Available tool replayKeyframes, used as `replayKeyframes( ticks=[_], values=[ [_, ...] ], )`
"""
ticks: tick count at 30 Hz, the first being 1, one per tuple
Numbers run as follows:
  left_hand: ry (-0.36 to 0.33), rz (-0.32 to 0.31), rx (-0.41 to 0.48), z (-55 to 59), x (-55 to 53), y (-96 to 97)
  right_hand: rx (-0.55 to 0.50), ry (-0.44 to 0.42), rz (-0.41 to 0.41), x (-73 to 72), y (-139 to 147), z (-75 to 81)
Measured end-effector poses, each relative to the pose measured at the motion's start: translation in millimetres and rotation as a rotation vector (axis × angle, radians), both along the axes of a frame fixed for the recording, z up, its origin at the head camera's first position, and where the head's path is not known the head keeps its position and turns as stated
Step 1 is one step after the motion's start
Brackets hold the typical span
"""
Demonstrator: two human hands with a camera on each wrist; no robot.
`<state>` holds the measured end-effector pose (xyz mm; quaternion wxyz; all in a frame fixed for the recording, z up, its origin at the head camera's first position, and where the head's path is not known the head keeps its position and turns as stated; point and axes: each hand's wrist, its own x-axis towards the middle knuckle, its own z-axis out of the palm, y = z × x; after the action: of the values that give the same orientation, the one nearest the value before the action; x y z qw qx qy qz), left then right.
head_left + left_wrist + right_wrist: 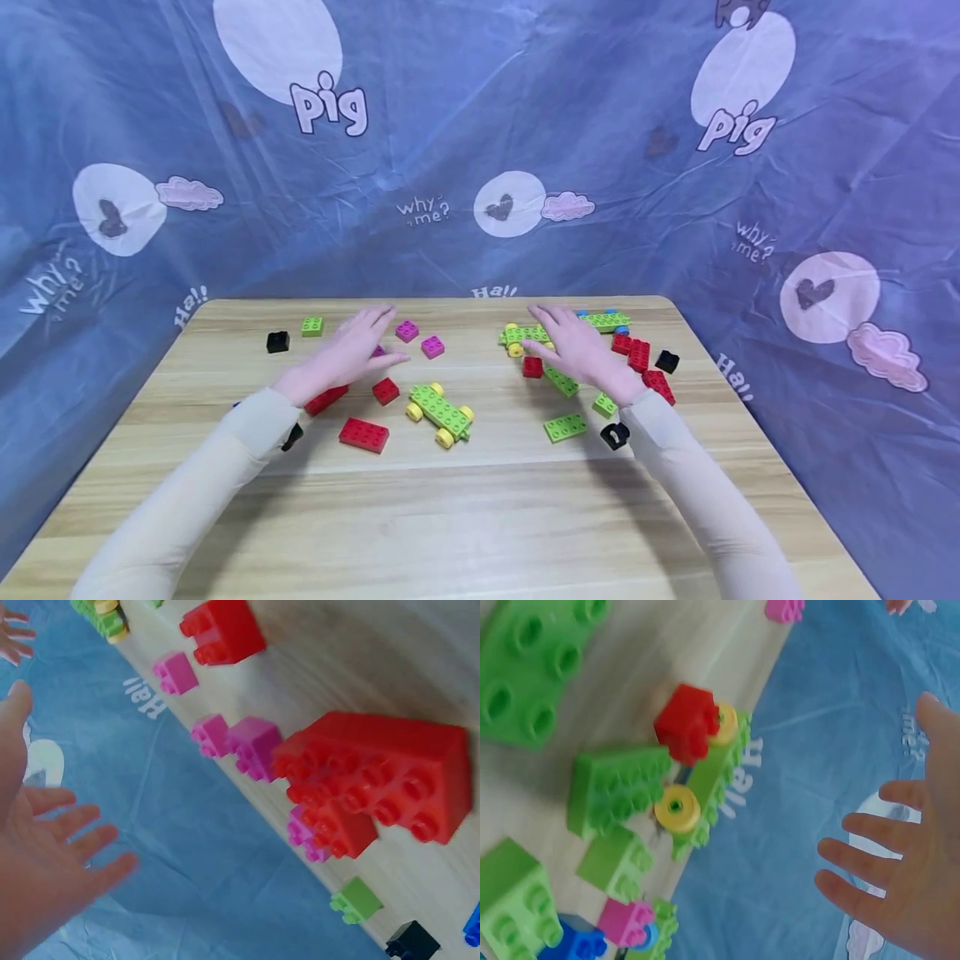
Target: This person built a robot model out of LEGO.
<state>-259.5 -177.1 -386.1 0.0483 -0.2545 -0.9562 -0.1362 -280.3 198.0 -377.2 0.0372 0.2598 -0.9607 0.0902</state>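
Note:
My left hand (347, 354) hovers above the left part of the table with its fingers extended and nothing in its grasp. Around it lie a red brick (386, 392), a longer red brick (364, 435) and pink bricks (432, 347). My right hand (581, 354) is held over the right side, fingers spread in the right wrist view, also holding nothing. Under and beside it are a small red brick (532, 367), a long green brick (561, 382) and a green car base with yellow wheels (521, 336). Another such car base (441, 413) stands between the hands.
A green base with blue wheels (611, 321) sits at the back right, near red bricks (639, 356) and a black brick (667, 361). At the back left are a green brick (312, 326) and a black brick (277, 342). A blue printed cloth (420, 150) surrounds the wooden table (465, 533).

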Motion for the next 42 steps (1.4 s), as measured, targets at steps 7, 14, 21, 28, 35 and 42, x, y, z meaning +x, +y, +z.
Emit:
replayKeyframes(
  ticks=[7,14,21,28,35,42],
  values=[
    [0.029,-0.159,0.032,-18.0,13.4,3.8,-0.031,0.016,0.08,15.6,-13.6,-13.3],
    [-0.027,-0.227,0.029,-31.6,23.5,12.8,-0.039,0.009,0.168,29.0,-24.9,-27.2],
    [-0.067,-0.272,-0.002,-40.5,27.9,19.9,-0.018,-0.043,0.236,39.9,-33.6,-38.2],
    [-0.131,-0.286,-0.003,-38.8,29.5,25.9,-0.031,-0.087,0.316,45.9,-45.1,-49.8],
    [-0.152,-0.298,-0.034,-37.8,29.0,32.3,-0.044,-0.11,0.413,48.4,-58.5,-56.0],
    [-0.189,-0.297,-0.057,-38.2,29.9,36.9,-0.036,-0.09,0.493,49.7,-68.2,-60.5]
  ],
)
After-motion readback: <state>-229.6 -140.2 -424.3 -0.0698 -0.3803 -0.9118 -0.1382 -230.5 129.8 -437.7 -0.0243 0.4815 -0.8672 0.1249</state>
